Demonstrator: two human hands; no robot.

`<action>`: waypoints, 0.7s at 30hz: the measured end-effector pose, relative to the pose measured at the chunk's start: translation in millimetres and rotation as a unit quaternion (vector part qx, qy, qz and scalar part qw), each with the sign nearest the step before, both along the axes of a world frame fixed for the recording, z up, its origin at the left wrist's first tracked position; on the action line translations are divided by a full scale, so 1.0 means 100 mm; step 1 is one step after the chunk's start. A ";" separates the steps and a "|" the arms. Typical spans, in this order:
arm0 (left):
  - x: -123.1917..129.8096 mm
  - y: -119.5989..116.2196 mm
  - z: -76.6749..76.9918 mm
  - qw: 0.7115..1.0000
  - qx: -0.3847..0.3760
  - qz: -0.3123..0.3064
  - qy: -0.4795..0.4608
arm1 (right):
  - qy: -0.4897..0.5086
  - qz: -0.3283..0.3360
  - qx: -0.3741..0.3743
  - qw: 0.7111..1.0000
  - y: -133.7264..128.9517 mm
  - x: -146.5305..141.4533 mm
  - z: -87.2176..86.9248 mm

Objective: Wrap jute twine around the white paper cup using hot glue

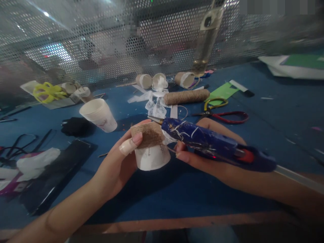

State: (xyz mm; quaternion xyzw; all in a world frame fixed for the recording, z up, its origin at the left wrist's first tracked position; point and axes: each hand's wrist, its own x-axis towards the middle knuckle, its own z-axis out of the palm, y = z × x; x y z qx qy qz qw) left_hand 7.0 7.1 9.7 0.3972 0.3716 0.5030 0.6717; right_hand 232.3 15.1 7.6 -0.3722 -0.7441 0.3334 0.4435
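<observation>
A white paper cup [153, 158], with brown twine wound around its upper part, is held in the left hand [124, 158] above a blue tabletop [149, 199], near its front edge. The thumb, bound with a pale strip, is pressed against the twine. In the right hand [212, 168], a blue glue gun [207, 140] is held, its nozzle pointed left, just above the wrapped part; whether the two touch cannot be told. A loose strand of twine [171, 148] is pinched between the right hand's fingertips and runs to the cup. Beyond the hands, white lace [155, 109], a roll of twine [186, 97] and scissors [208, 112] are seen. A tilted stack of white cups [108, 118] is placed to the left.
</observation>
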 end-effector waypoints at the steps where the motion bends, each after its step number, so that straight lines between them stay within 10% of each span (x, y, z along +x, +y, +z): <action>1: 0.00 0.00 0.01 1.000 0.005 -0.005 -0.005 | -0.010 -0.003 0.008 1.000 0.00 0.01 0.00; 21: -0.04 0.01 -0.05 1.000 -0.012 0.009 0.027 | -0.008 0.023 0.048 0.999 -0.03 0.01 -0.04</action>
